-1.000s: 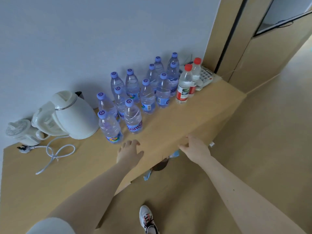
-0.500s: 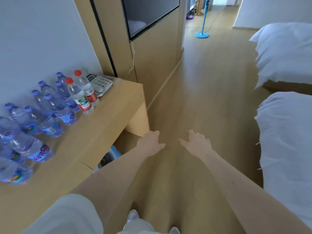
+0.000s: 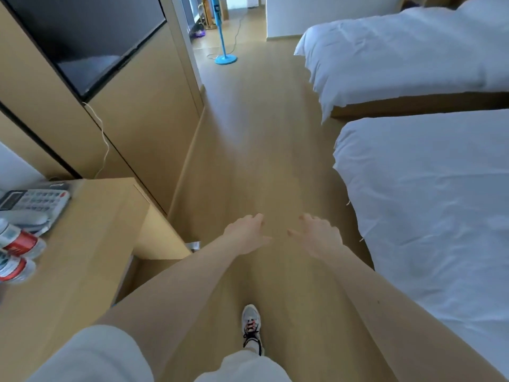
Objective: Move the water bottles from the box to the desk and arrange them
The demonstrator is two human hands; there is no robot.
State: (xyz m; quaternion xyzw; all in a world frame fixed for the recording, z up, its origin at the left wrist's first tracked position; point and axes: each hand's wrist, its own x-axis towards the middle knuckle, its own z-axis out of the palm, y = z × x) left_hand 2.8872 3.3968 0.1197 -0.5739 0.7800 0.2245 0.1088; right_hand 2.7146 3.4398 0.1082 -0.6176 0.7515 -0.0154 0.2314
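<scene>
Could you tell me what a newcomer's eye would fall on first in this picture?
Two bare forearms reach out mid-frame over the wooden floor, with the left hand and right hand open and empty. The white near bed and far bed fill the right side. At the left edge, red-labelled water bottles sit beside a telephone on the desk.

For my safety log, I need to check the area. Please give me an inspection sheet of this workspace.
Surface: desk, light wood, only its end in view.
Job's things: red-labelled bottles on the desk, at the picture's left edge; box not seen.
Clutter: telephone on the desk.
Grips: left grip and right grip open, holding nothing.
Cables: white cable hanging below the television.
Surroundings: near bed, far bed, blue fan stand.
</scene>
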